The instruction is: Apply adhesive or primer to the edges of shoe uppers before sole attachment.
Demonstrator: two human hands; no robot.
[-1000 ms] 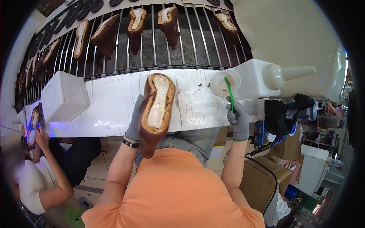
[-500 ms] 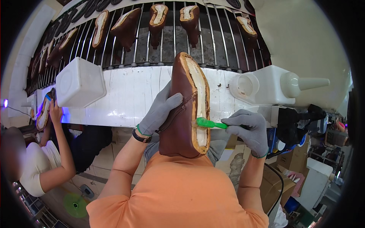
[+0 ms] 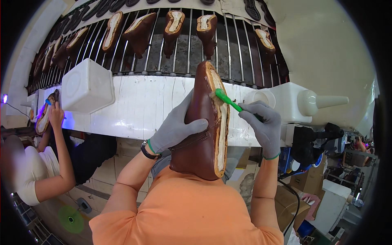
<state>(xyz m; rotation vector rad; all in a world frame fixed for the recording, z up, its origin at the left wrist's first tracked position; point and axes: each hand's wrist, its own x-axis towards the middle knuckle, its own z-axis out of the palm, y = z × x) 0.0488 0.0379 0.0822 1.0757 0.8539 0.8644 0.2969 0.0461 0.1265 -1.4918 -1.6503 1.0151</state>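
Note:
A dark brown leather boot upper (image 3: 195, 134) is held sole side to the right, its toe pointing away from me. Its bottom shows a white strip inside a tan rim. My left hand (image 3: 176, 124), in a grey glove, grips the boot from its left side, thumb over the leather by the zip. In my gloved right hand (image 3: 263, 125) is a small green-handled brush (image 3: 229, 100), pinched by its handle. The bristles touch the tan rim of the boot's bottom near the toe end.
Beyond the white ledge (image 3: 134, 110), several boots (image 3: 174, 30) lie bottom up on a rack of metal bars (image 3: 228, 49). A white container (image 3: 87, 87) stands left; a small cup (image 3: 263, 98) and white spouted bottle (image 3: 294, 102) stand right. At far left, a co-worker (image 3: 53, 163) handles another boot.
The brush has moved from the heel end of the boot's bottom up toward the toe end. The boot has shifted slightly toward me and turned a little.

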